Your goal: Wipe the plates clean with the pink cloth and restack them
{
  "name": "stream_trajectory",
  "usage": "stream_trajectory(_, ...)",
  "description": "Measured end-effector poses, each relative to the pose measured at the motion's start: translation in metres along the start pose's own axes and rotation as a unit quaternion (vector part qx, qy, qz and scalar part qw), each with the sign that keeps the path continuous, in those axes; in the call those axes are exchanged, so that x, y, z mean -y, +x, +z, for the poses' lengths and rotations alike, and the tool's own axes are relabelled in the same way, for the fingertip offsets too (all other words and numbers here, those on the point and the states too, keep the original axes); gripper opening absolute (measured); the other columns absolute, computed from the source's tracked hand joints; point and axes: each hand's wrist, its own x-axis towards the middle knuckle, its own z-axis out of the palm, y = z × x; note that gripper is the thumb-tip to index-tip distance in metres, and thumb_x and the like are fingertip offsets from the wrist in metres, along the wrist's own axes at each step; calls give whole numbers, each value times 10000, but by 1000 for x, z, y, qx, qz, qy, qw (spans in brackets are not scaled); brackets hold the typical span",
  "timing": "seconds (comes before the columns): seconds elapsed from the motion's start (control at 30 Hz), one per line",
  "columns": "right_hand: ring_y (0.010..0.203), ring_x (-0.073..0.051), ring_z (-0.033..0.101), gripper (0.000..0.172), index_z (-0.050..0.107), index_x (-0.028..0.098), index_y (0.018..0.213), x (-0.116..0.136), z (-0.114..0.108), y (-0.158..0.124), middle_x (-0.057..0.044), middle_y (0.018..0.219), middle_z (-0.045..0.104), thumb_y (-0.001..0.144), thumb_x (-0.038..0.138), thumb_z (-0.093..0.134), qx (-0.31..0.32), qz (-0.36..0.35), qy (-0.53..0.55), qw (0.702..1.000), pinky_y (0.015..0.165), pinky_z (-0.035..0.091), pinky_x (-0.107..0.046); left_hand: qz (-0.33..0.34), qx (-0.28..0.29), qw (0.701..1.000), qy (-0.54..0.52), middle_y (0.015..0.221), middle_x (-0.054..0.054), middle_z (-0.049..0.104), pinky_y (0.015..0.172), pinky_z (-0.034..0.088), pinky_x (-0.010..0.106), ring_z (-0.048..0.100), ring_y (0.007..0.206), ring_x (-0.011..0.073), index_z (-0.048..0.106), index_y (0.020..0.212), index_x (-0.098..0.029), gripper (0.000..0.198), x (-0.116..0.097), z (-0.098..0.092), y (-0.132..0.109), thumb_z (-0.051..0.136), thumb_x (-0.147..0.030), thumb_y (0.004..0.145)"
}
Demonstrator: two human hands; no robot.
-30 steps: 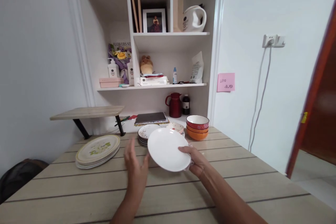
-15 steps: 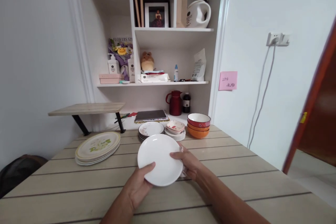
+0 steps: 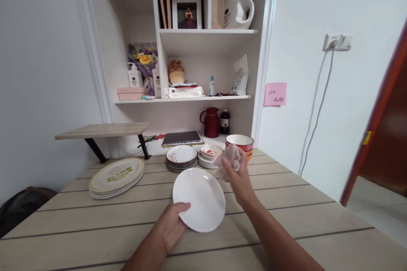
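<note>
A plain white plate (image 3: 202, 199) is tilted above the table, gripped at its lower left rim by my left hand (image 3: 173, 224), thumb on the upper face. Up and to the right of the plate, my right hand (image 3: 237, 178) is closed around a crumpled pale pinkish cloth (image 3: 231, 160). The cloth is apart from the plate and covers part of the bowls behind it. Beyond the plate stand a stack of dark-rimmed plates (image 3: 181, 156) and a pile of small white dishes (image 3: 208, 161) topped by patterned square dishes (image 3: 211, 150).
Stacked bowls (image 3: 239, 140), red above orange, stand at the back right. Oval plates with a green pattern (image 3: 117, 174) are piled at the left, near a small raised wooden shelf (image 3: 102, 130). Behind are a closed laptop (image 3: 182, 137), a red jug (image 3: 211, 123) and a dark bottle (image 3: 225, 122).
My right hand has let go of the plate's right side and lifted up and right with the cloth. The plate, still in my left hand, has turned and shifted slightly right.
</note>
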Motion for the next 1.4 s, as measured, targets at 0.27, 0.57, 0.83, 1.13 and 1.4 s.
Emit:
stream_trajectory(0.27,1386,-342,266,602,359,312,1444,-20,12,-22,-130,1535,275,876,418,528,370,-53,-353,858,1084,239,-563,12,44,999,-14,1142,186,695,1037,417,451,633,1104,316,522,1333,-84,591,-1,9,-6,690,-207,780)
stream_trajectory(0.57,1161,-275,517,612,594,293,1269,-11,10,-18,-89,1294,561,694,86,623,448,-83,-329,827,988,386,-396,61,-8,997,-43,1160,159,694,1011,457,412,651,1075,278,501,1339,-79,545,-5,4,2,637,-192,823)
stream_trajectory(0.83,909,-176,550,516,626,394,1211,-1,32,-37,-24,1070,500,729,219,692,437,-67,-296,847,816,429,-266,29,81,996,-23,1104,151,717,977,468,385,658,1050,266,562,1281,-90,492,-5,-1,4,610,-348,865)
stream_trajectory(1.13,959,-227,544,363,623,339,1195,-12,27,-15,-64,1116,534,838,289,581,294,-54,-406,864,734,406,-278,-12,79,997,19,1118,174,708,999,447,425,662,1050,284,506,1332,-91,574,0,3,1,618,-386,853)
stream_trajectory(1.4,894,-240,599,406,634,264,1129,-9,5,-11,-95,1112,555,723,275,632,377,-14,-502,778,691,388,-298,23,38,999,-22,1196,166,675,1052,409,413,611,1148,277,446,1388,-96,620,-4,5,0,626,-346,851)
